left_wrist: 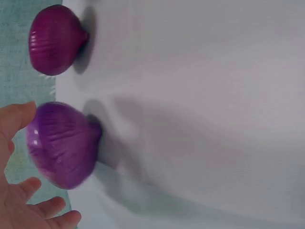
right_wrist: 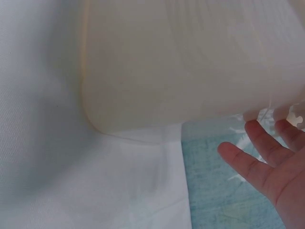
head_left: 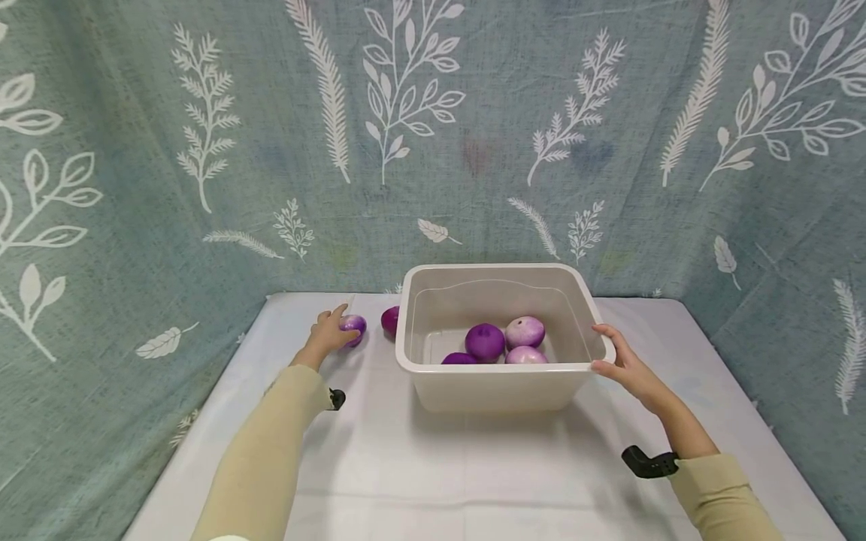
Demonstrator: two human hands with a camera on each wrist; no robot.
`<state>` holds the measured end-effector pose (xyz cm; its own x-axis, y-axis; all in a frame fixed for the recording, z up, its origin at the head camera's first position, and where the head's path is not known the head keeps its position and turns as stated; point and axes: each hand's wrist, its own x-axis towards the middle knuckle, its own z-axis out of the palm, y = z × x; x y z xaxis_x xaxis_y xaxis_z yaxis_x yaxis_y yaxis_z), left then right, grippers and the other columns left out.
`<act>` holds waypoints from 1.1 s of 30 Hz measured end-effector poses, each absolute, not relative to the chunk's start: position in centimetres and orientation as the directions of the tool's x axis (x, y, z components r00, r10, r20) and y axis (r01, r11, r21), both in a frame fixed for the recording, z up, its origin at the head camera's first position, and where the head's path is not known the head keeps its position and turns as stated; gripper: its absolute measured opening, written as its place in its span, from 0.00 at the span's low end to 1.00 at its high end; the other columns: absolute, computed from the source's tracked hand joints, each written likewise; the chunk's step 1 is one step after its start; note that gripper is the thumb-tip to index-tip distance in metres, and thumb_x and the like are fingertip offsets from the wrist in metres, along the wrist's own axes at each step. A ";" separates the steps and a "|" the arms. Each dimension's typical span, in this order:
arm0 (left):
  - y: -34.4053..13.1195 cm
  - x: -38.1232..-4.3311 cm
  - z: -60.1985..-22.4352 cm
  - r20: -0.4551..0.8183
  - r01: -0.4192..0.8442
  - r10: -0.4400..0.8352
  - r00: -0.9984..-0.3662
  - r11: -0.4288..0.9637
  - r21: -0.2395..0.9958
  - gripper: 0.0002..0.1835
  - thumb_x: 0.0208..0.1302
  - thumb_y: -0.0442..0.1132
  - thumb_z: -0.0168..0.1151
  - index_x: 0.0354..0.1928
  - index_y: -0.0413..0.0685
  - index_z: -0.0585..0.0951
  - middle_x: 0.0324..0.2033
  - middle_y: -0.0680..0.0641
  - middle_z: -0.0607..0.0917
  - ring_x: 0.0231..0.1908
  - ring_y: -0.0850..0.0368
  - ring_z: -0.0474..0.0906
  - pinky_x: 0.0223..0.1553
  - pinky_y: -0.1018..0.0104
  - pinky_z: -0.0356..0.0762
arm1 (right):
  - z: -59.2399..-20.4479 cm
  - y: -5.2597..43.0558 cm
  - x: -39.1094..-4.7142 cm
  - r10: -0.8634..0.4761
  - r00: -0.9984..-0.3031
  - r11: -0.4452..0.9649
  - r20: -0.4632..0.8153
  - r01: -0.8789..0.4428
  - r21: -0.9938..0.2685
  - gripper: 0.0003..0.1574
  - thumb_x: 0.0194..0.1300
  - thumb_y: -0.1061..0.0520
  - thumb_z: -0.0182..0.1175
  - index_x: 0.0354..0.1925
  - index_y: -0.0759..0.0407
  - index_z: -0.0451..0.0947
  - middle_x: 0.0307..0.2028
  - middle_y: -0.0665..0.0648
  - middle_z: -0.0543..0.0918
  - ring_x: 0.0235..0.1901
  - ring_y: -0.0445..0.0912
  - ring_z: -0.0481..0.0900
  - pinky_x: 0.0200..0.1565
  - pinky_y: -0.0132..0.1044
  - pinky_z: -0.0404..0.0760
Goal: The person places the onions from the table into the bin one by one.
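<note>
The step in hand, as I judge it, is the picking of an onion for the bin. Your left hand (head_left: 325, 333) is around the purple onion (head_left: 355, 323), which rests on the white table (head_left: 386, 458), to the left of the bin (head_left: 492, 389). The grasp is not closed there: in the left wrist view your fingers are spread and relaxed, with the thumb at the onion's edge. Your right hand (head_left: 631, 370) is at the right end of the bin, with its fingers extended; it seems to steady the bin rather than clench it. Inside, at least 4 onions (head_left: 485, 342) are visible. The magenta onion (head_left: 389, 321) is just beside the bin's left end, probably for a later turn. The next move calls for closing your left fingers and thumb around the purple onion, then raising it above the rim, while the right hand should hold the bin steady.
</note>
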<state>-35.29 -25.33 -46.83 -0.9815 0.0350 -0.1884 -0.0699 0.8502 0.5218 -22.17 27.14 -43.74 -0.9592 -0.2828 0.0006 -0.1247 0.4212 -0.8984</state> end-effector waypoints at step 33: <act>-26.6 -33.2 -49.8 -0.139 -0.059 0.016 -0.990 0.854 0.517 0.41 0.46 0.45 0.68 0.62 0.42 0.62 0.52 0.30 0.70 0.52 0.35 0.69 0.52 0.41 0.65 | -43.7 27.1 -22.2 -0.286 -0.958 0.420 0.009 -0.133 -0.898 0.42 0.65 0.57 0.51 0.68 0.58 0.38 0.68 0.68 0.32 0.64 0.68 0.40 0.53 0.73 0.54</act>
